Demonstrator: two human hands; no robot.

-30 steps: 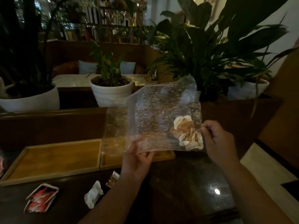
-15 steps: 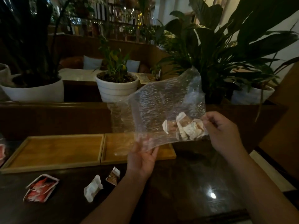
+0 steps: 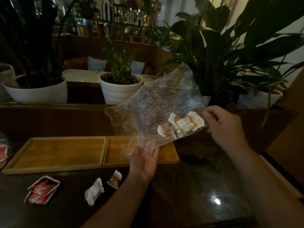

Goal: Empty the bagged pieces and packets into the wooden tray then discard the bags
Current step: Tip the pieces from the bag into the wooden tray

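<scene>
A clear crinkled plastic bag point(image 3: 158, 106) hangs in the air above the right end of the wooden tray point(image 3: 54, 152). My left hand point(image 3: 144, 160) pinches its lower edge and my right hand point(image 3: 225, 127) grips its right edge. Several white and brown pieces point(image 3: 181, 124) are bunched inside the bag beside my right hand. The tray is a shallow two-compartment board lying along the table; both compartments look bare where visible, though the bag hides part of the right one.
On the dark glossy table point(image 3: 197, 186) in front of the tray lie a red-and-white packet point(image 3: 42, 190), a crumpled white piece point(image 3: 94, 190) and a small torn brown packet point(image 3: 115, 179). White plant pots point(image 3: 120, 91) stand on the ledge behind.
My right hand has risen, tilting the bag down to the left. The pieces have spread and slid a little leftward inside it. My left hand keeps its hold on the lower edge.
</scene>
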